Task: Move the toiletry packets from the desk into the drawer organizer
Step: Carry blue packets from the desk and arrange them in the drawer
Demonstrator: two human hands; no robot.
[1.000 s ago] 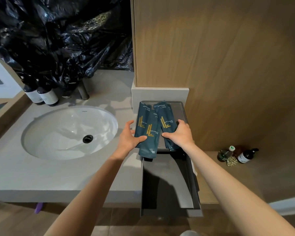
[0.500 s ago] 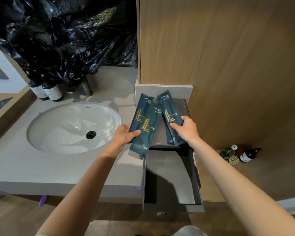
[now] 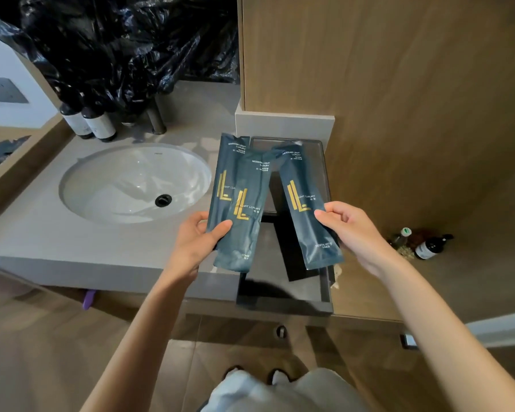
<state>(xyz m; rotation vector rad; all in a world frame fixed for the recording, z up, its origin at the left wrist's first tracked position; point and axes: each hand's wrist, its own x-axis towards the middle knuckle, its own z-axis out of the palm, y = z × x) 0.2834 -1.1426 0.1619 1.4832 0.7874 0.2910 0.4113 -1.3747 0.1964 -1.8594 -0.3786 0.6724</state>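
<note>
My left hand (image 3: 198,242) grips two overlapping dark teal toiletry packets (image 3: 238,203) with gold lettering, thumb on the front one, marked comb. My right hand (image 3: 348,230) pinches a third teal packet (image 3: 306,209), marked dental kit, by its right edge. All three packets are lifted in the air, tilted away from me, above the open dark drawer (image 3: 327,292) and the grey tray (image 3: 321,162) at its back. The packets hide much of the drawer's inside.
A white oval sink (image 3: 125,185) is set in the grey counter (image 3: 42,242) on the left. Two dark labelled bottles (image 3: 87,123) and black plastic sheeting (image 3: 125,46) stand behind it. A wooden panel (image 3: 399,99) rises on the right, with small bottles (image 3: 425,245) on the lower shelf.
Both hands lifted the packets off the tray and drew them toward me. The left pair and the right packet have spread apart, and the drawer shows between them.
</note>
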